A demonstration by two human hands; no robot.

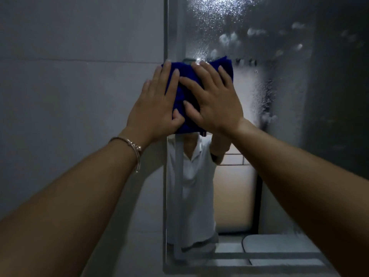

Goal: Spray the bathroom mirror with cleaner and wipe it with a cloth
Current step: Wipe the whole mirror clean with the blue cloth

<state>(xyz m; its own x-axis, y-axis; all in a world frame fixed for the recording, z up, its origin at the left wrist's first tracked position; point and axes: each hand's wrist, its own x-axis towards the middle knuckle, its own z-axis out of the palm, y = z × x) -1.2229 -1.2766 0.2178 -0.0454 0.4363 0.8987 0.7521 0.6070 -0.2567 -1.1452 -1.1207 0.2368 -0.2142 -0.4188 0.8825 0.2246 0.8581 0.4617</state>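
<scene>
Wiping under way: left hand (154, 105) and right hand (215, 100) press flat, fingers spread, on a blue cloth (227, 66) against the mirror (279, 136); droplets (217, 21) above likely come next.

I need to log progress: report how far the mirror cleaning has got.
Done: spraying, judging by cleaner droplets and foam covering the upper glass of the wall mirror. In hand: wiping; the left hand and right hand press a folded dark blue cloth flat against the mirror's left edge. Left: the wet top and the streaked band on the right. The glass below the cloth looks clear.
</scene>
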